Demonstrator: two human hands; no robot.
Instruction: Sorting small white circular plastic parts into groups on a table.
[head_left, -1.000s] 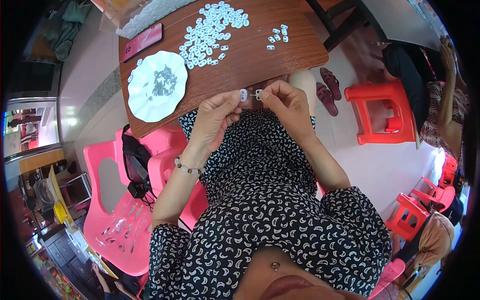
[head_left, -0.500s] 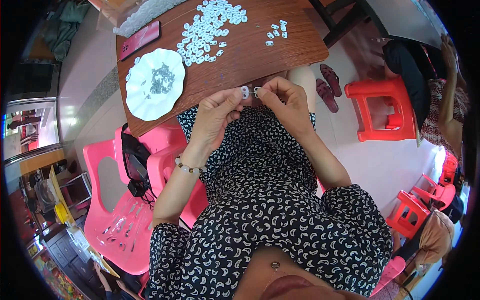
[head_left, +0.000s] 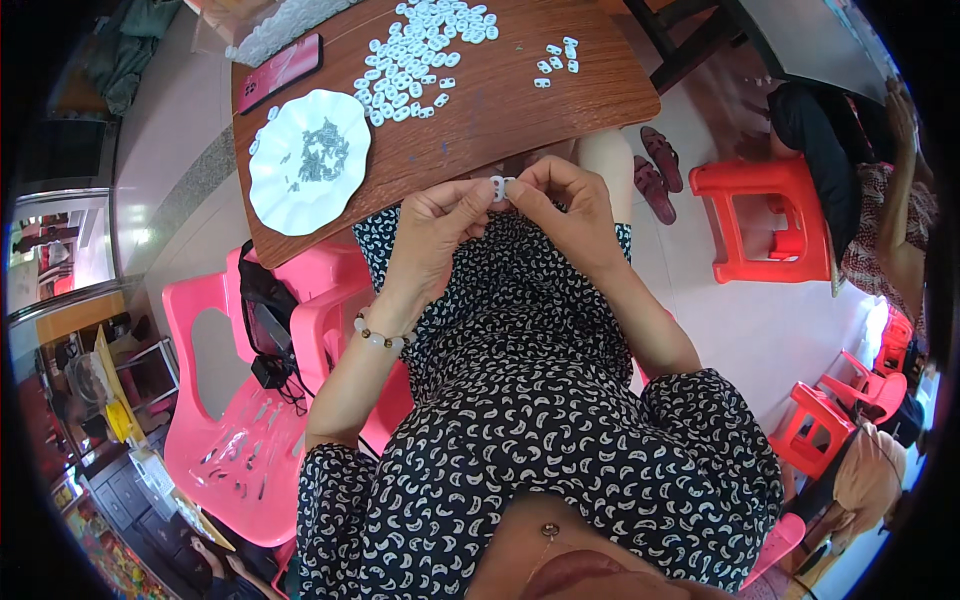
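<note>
My left hand (head_left: 440, 225) pinches a small white plastic piece with two holes (head_left: 497, 187) between thumb and fingertips, just off the table's near edge. My right hand (head_left: 570, 210) is closed in a pinch on a second small white piece (head_left: 510, 184), mostly hidden by its fingertips. The two pieces meet between my hands. On the table lies a heap of similar white two-holed pieces (head_left: 415, 62). A white wavy-rimmed plate (head_left: 268, 190) holds many tiny grey metal bits (head_left: 325, 150), too small to name exactly.
The wooden table (head_left: 520, 110) carries a pink phone (head_left: 280, 75) and a small group of white pieces (head_left: 556, 62) at far right. A pink chair (head_left: 240, 470) with a black bag (head_left: 268, 320) stands left. Right are a red stool (head_left: 765, 220), sandals (head_left: 655, 175) and another person's arm (head_left: 898, 190).
The gap between the two pinched pieces has closed, and they now meet. My left hand has shifted slightly right; my right hand has barely moved.
</note>
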